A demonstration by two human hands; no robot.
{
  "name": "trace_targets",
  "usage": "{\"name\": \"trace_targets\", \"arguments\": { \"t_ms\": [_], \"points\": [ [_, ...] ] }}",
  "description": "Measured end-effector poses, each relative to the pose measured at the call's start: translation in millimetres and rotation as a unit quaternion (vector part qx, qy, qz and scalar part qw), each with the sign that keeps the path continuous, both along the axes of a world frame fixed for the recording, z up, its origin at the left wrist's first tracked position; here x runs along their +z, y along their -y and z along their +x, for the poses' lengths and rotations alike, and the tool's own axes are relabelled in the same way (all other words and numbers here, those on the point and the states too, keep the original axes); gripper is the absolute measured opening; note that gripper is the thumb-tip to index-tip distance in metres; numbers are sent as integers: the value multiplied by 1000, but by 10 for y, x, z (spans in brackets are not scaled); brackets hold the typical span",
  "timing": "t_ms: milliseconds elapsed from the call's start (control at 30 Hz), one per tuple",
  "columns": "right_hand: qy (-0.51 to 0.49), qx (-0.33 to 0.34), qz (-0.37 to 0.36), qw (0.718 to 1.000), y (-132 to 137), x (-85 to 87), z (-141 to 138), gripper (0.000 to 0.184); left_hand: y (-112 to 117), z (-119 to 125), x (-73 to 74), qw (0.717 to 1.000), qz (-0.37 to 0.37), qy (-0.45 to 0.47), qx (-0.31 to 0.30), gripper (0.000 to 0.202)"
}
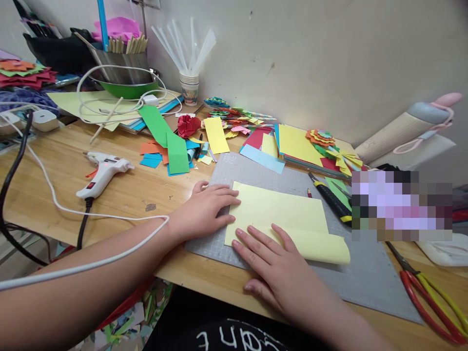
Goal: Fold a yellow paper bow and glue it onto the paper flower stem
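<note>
A pale yellow paper sheet [281,209] lies on a grey cutting mat [365,273], its near edge folded over into a rolled flap at the right. My left hand [206,209] rests flat and open on the sheet's left edge. My right hand [278,273] lies flat with fingers spread on the sheet's near left corner, pressing the fold. Neither hand holds anything.
A white glue gun [104,173] lies on the wooden table at left, its cable trailing over my left arm. Coloured paper scraps [171,151], paper flowers [321,139], a utility knife [331,197] and red-handled scissors [427,297] surround the mat. A paper cup of sticks [190,90] stands by the wall.
</note>
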State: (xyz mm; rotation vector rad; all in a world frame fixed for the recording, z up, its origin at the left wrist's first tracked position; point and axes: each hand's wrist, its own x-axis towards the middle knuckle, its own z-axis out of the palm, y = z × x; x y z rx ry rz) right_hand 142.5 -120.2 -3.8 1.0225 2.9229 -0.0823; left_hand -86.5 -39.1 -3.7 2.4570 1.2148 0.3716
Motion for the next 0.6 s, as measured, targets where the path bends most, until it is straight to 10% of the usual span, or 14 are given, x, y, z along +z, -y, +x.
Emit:
{"name": "trace_targets", "arguments": {
  "t_ms": [600],
  "points": [
    [-6,-1,-10,1000,-10,7,5,57,-28,10,-21,1000,-2,0,10,32]
  ]
}}
